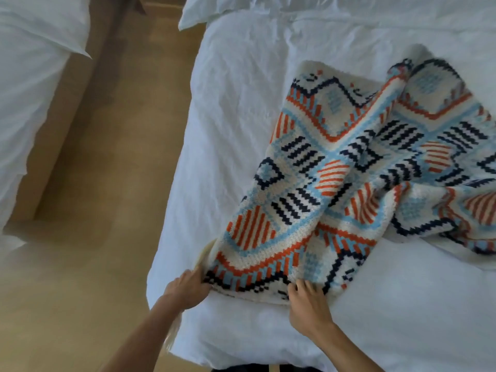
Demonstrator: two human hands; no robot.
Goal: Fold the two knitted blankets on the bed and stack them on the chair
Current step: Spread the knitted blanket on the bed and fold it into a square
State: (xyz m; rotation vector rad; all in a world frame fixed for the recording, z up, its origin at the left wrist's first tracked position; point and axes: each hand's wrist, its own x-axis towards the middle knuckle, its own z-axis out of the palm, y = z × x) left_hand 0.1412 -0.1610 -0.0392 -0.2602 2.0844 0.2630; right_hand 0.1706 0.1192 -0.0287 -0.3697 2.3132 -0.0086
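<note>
A knitted blanket [335,167] in cream, orange, light blue and navy lies rumpled across the white bed [241,103], its right part bunched and running off the frame. My left hand [188,287] grips the blanket's near left corner at the bed's edge. My right hand [308,299] pinches the near edge a little to the right, fingers curled into the knit. A pale fringe or tassel [206,253] shows by the left corner. Only one blanket is in view, and no chair shows.
A second bed with white bedding [29,84] stands at the left across a tan floor aisle [88,210]. A white pillow [214,9] lies at the head of the near bed. White duvet spreads around the blanket.
</note>
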